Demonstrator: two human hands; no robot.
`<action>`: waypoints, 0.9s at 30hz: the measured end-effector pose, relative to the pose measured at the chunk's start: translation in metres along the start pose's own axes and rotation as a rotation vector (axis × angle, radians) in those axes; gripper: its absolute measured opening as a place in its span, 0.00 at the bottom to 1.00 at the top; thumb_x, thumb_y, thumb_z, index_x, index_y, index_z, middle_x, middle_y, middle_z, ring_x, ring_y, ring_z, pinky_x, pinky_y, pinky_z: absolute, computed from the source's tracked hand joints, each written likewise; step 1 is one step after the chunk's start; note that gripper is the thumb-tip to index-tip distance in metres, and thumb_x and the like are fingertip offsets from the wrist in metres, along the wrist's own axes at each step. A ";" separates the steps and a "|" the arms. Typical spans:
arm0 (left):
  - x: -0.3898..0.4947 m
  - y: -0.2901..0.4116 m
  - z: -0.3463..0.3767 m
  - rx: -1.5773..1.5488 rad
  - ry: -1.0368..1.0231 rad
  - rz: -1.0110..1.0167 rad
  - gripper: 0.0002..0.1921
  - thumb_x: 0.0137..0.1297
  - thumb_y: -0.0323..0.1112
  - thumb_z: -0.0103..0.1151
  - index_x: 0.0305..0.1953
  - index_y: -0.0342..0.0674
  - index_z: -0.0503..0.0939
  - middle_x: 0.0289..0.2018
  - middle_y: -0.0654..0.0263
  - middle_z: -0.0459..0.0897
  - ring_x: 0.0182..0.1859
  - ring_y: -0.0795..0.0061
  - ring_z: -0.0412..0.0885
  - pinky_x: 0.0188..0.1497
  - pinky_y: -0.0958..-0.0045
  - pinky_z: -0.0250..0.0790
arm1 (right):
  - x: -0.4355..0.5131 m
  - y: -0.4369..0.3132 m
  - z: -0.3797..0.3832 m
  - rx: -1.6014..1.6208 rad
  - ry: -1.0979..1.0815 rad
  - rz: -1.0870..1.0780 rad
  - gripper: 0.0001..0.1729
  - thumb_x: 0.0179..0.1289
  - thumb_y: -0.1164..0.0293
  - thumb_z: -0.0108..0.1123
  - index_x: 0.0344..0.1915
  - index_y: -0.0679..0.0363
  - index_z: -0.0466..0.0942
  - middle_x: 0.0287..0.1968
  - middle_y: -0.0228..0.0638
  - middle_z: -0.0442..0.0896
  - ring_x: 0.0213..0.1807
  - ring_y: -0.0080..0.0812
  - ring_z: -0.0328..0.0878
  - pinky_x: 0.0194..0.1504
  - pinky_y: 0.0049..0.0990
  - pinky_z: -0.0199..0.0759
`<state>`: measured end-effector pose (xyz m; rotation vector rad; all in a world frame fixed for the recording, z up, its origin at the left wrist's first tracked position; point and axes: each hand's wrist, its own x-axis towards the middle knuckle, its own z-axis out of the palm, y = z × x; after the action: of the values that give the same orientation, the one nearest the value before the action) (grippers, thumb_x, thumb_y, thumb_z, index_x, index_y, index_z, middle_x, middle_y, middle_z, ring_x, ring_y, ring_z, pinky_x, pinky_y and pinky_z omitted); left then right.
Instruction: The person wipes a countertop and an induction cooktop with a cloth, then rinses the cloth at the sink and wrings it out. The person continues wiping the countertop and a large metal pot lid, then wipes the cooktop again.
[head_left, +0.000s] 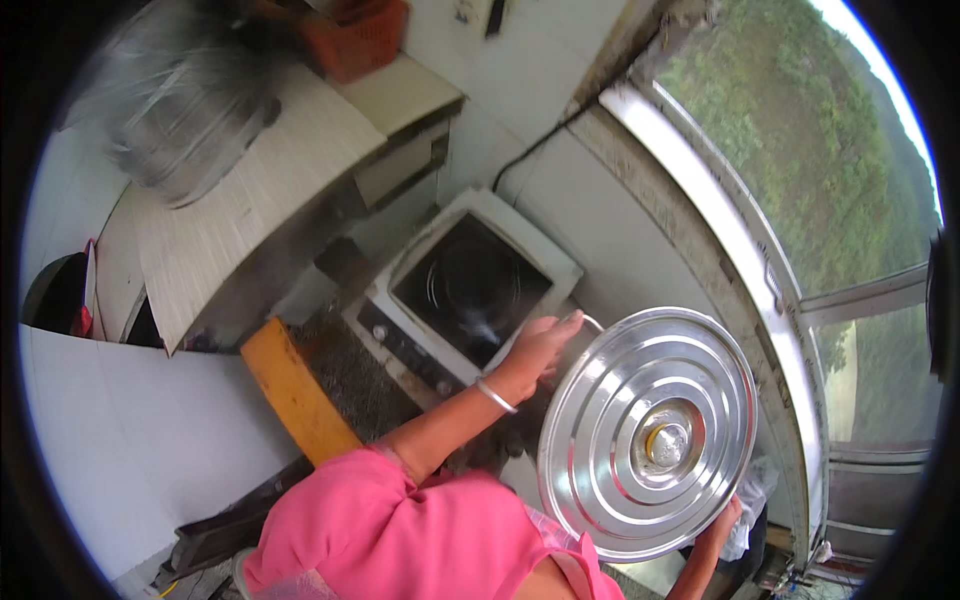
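Note:
A large round pot lid of shiny metal (592, 450), ringed with ridges and topped by a knob, covers a pot at the lower right. My left hand (536, 352), with a metal bangle at the wrist, grips the pot's wire handle (592, 321) at the lid's upper left edge. At the lid's lower right rim is my right hand (724, 521); its fingers are mostly hidden beneath the rim, so its hold is unclear. Beyond my left hand stands a white-framed cooker (416, 330) with a dark square top and knobs along its front.
A wood-look counter (277, 180) at the upper left bears a blurred, plastic-wrapped thing (180, 142). An orange basket (356, 45) stands at the back. A yellow-orange panel (300, 390) lies left of the cooker. Window frames (720, 187) run along the right, and a white plastic bag (750, 502) lies near my right hand.

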<state>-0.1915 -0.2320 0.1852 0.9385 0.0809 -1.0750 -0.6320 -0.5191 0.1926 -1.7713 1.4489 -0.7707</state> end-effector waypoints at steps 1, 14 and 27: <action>-0.001 0.011 -0.013 -0.020 -0.012 0.067 0.22 0.65 0.56 0.59 0.24 0.50 0.64 0.17 0.80 0.57 0.15 0.89 0.52 0.15 0.81 0.42 | 0.007 -0.011 0.012 -0.038 -0.034 -0.045 0.12 0.65 0.74 0.48 0.40 0.65 0.79 0.35 0.34 0.82 0.33 0.27 0.79 0.36 0.25 0.73; -0.007 0.158 -0.177 -0.074 0.399 0.467 0.21 0.65 0.52 0.60 0.19 0.53 0.66 0.16 0.82 0.63 0.15 0.89 0.55 0.16 0.80 0.44 | 0.020 -0.207 0.318 0.317 -0.577 0.043 0.13 0.68 0.69 0.53 0.36 0.67 0.80 0.28 0.31 0.82 0.26 0.21 0.77 0.29 0.22 0.71; 0.030 0.171 -0.227 -0.029 0.602 0.435 0.17 0.68 0.49 0.58 0.31 0.41 0.78 0.29 0.75 0.74 0.31 0.83 0.68 0.35 0.78 0.62 | 0.010 -0.210 0.396 0.277 -0.564 0.170 0.12 0.65 0.73 0.53 0.39 0.71 0.79 0.30 0.34 0.82 0.27 0.25 0.78 0.31 0.24 0.74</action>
<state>0.0397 -0.0725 0.1332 1.1632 0.3687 -0.3681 -0.1934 -0.4439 0.1402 -1.4705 1.0380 -0.3215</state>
